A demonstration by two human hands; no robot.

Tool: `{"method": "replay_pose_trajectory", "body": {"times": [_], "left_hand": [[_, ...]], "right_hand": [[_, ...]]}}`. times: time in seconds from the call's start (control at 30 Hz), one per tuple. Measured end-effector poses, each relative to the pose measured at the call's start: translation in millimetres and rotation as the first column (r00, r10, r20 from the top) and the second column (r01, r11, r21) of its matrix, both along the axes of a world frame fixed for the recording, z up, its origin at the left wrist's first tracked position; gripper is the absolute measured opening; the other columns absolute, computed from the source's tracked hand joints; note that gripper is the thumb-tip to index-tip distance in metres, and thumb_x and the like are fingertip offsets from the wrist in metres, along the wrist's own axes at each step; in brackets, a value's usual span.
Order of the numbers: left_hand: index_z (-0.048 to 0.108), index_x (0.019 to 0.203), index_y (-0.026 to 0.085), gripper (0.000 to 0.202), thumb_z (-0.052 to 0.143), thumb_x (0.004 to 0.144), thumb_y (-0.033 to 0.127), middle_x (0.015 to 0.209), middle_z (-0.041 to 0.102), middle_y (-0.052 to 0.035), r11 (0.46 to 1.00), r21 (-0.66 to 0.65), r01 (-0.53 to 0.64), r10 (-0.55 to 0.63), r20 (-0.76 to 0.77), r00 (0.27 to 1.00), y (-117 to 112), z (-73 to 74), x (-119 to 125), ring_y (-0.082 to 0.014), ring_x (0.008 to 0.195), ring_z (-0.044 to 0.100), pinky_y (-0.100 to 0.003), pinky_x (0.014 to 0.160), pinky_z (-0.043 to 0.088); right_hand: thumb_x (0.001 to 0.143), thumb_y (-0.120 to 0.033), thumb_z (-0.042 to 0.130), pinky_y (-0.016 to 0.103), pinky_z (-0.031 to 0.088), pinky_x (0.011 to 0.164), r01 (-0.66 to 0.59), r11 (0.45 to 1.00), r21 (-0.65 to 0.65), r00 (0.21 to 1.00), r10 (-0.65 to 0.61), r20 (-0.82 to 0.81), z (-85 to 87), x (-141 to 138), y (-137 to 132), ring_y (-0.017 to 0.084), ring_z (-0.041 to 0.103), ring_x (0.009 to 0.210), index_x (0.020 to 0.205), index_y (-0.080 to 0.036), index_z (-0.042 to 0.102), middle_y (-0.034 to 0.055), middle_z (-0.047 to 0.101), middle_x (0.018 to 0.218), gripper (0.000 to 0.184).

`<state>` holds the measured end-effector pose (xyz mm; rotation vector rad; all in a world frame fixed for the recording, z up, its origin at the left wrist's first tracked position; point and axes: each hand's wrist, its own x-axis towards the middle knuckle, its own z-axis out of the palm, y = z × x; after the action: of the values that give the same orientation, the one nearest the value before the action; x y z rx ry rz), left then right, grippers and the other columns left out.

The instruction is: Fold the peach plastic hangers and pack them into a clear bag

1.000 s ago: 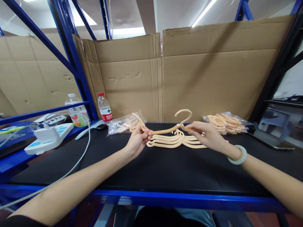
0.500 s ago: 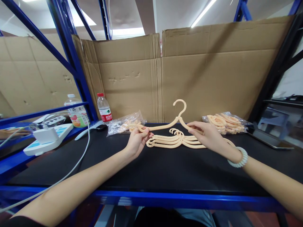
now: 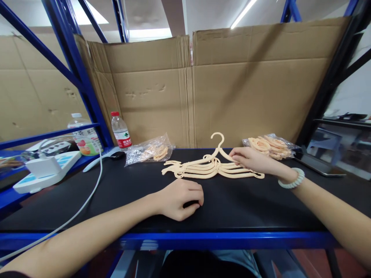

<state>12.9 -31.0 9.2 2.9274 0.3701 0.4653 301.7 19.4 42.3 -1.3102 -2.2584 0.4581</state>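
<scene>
My right hand point(image 3: 252, 159) pinches the right arm of a cream-coloured clothes hanger point(image 3: 219, 139), whose hook points up. This hanger lies tilted over a stack of similar hangers point(image 3: 203, 175) on the black tabletop point(image 3: 232, 208), and its left end reaches past theirs. In front of the stack, my left hand point(image 3: 182, 199) rests on the tabletop. Its fingers are loosely curled, with a gap between thumb and index finger and nothing in them. Part of the stack's right side is hidden behind my right hand.
Clear plastic bags of cream-coloured pieces lie at the back left point(image 3: 150, 150) and back right point(image 3: 272, 144). A red-capped water bottle point(image 3: 121, 131) stands near the blue frame post. At left are a power strip point(image 3: 49, 170) and a white cable point(image 3: 94, 193). Cardboard point(image 3: 246, 85) walls the back.
My left hand has let go of the hanger and come down toward me onto the tabletop. The hanger has sunk onto the stack, with my right hand still on its arm.
</scene>
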Motion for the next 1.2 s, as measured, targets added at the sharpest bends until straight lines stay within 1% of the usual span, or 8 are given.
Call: {"method": "replay_pose_trajectory", "body": {"times": [0.1, 0.17, 0.37, 0.57, 0.87, 0.97, 1.07, 1.2], "left_hand": [[0.054, 0.087, 0.019, 0.014, 0.045, 0.08, 0.011, 0.083, 0.063, -0.0053, 0.994, 0.109, 0.009, -0.005, -0.035, 0.999, -0.9, 0.3, 0.1, -0.0173, 0.077, 0.058, -0.027, 0.067, 0.045], [0.053, 0.088, 0.019, 0.015, 0.043, 0.082, 0.01, 0.085, 0.063, -0.0057, 0.985, 0.169, 0.019, -0.009, -0.062, 0.998, -0.5, 0.5, 0.2, -0.0176, 0.079, 0.058, -0.027, 0.067, 0.044], [0.053, 0.094, 0.018, 0.018, 0.038, 0.085, 0.011, 0.091, 0.061, -0.0076, 0.958, 0.288, -0.013, 0.046, -0.108, 0.993, 1.9, -0.3, 1.5, -0.0185, 0.082, 0.056, -0.029, 0.071, 0.045], [0.055, 0.098, 0.018, 0.017, 0.041, 0.088, 0.017, 0.101, 0.059, -0.0076, 0.937, 0.304, -0.17, 0.207, -0.093, 0.974, 6.6, -4.9, -0.1, -0.0206, 0.093, 0.054, -0.033, 0.083, 0.043], [0.057, 0.096, 0.018, 0.016, 0.044, 0.086, 0.018, 0.099, 0.06, -0.008, 0.881, 0.33, -0.339, 0.371, -0.04, 0.928, 8.8, -5.1, 0.8, -0.0225, 0.095, 0.054, -0.037, 0.085, 0.043], [0.054, 0.111, 0.017, 0.027, 0.047, 0.088, 0.028, 0.113, 0.058, -0.0113, 0.854, 0.303, -0.423, 0.444, 0.0, 0.896, 10.0, -8.1, 0.9, -0.0262, 0.109, 0.05, -0.041, 0.094, 0.04], [0.04, 0.132, 0.015, 0.051, 0.044, 0.09, 0.043, 0.137, 0.044, -0.0147, 0.828, 0.269, -0.492, 0.517, -0.027, 0.856, 14.4, -13.6, -1.0, -0.0294, 0.129, 0.036, -0.046, 0.106, 0.03], [0.027, 0.143, 0.016, 0.06, 0.027, 0.094, 0.051, 0.15, 0.027, -0.0129, 0.799, 0.195, -0.569, 0.599, -0.169, 0.783, 25.3, -20.9, -5.4, -0.0288, 0.139, 0.019, -0.049, 0.111, 0.018]], "right_hand": [[0.081, -0.028, 0.043, 0.022, 0.039, 0.048, -0.078, 0.974, -0.215, 0.996, 0.085, 0.024, -6.3, 0.5, 0.9, 0.013, 0.052, 0.055, 0.08, -0.017, 0.054, 0.0014, 0.056, 0.063, 0.015], [0.08, -0.025, 0.044, 0.023, 0.04, 0.052, -0.089, 0.966, -0.243, 0.987, 0.118, 0.108, -9.8, 0.5, 1.3, 0.013, 0.054, 0.058, 0.077, -0.017, 0.054, 0.0018, 0.059, 0.064, 0.013], [0.078, -0.022, 0.046, 0.024, 0.036, 0.054, -0.07, 0.987, -0.143, 0.923, 0.118, 0.366, -11.2, -2.6, -1.4, 0.013, 0.053, 0.056, 0.071, -0.018, 0.056, 0.0011, 0.064, 0.066, 0.013], [0.072, -0.025, 0.058, 0.023, 0.036, 0.053, -0.05, 0.99, -0.133, 0.905, 0.101, 0.413, -11.9, -3.6, -6.1, 0.014, 0.056, 0.062, 0.075, -0.018, 0.06, 0.0013, 0.065, 0.072, 0.008], [0.074, -0.015, 0.054, 0.024, 0.037, 0.054, -0.014, 0.999, -0.049, 0.865, 0.037, 0.5, -2.8, -11.9, -20.6, 0.015, 0.058, 0.062, 0.073, -0.017, 0.062, 0.002, 0.065, 0.07, 0.008], [0.086, -0.027, 0.044, 0.03, 0.044, 0.066, 0.018, 0.995, 0.101, 0.892, -0.061, 0.447, -12.4, -14.7, -15.9, 0.021, 0.061, 0.075, 0.084, -0.015, 0.064, 0.0087, 0.067, 0.083, 0.023], [0.088, -0.051, 0.041, 0.04, 0.043, 0.09, 0.022, 0.965, 0.263, 0.919, -0.123, 0.374, -31.6, -21.2, -10.5, 0.031, 0.055, 0.109, 0.116, -0.008, 0.057, 0.0194, 0.059, 0.117, 0.053], [0.083, -0.071, 0.031, 0.049, 0.03, 0.106, 0.053, 0.974, 0.218, 0.886, -0.147, 0.44, -55.7, -31.8, -6.7, 0.038, 0.031, 0.133, 0.14, 0.001, 0.032, 0.0251, 0.033, 0.143, 0.092]]}}
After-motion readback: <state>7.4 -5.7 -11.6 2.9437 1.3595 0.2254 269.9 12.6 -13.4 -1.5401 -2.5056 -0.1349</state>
